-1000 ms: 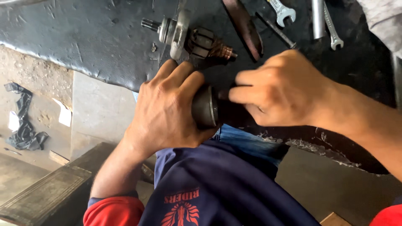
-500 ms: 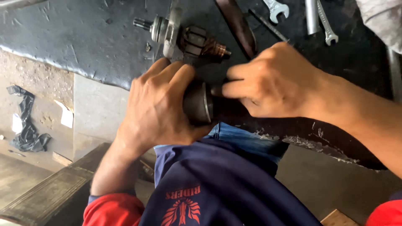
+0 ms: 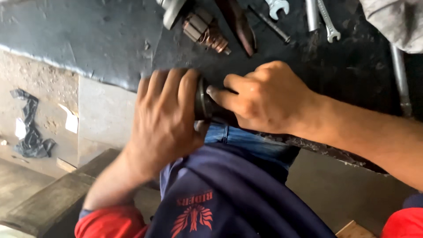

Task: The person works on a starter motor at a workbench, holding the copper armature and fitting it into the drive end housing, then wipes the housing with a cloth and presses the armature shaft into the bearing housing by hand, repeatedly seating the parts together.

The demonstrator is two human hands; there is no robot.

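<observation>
1. You are gripping one dark round metal part (image 3: 203, 102) between both hands at the near edge of the worktop (image 3: 88, 35), just above your lap.
2. Your left hand (image 3: 165, 119) is wrapping over its left side, fingers curled close against it.
3. Your right hand (image 3: 264, 99) is closing around its other end, with the fingertips pressing on the rim.
4. One motor armature (image 3: 205, 30) with copper windings is lying beyond your hands, well apart from them.
5. Two open-ended spanners (image 3: 328, 22) are showing at the far edge, alongside one thin dark rod (image 3: 269, 24) and one grey tube (image 3: 312, 15).
6. The worktop is looking dark, greasy and scuffed.
7. One grey cloth (image 3: 392, 22) is sitting at the far right corner.
8. Below to the left, the concrete floor (image 3: 39, 88) is carrying one scrap of black plastic (image 3: 28, 132).
</observation>
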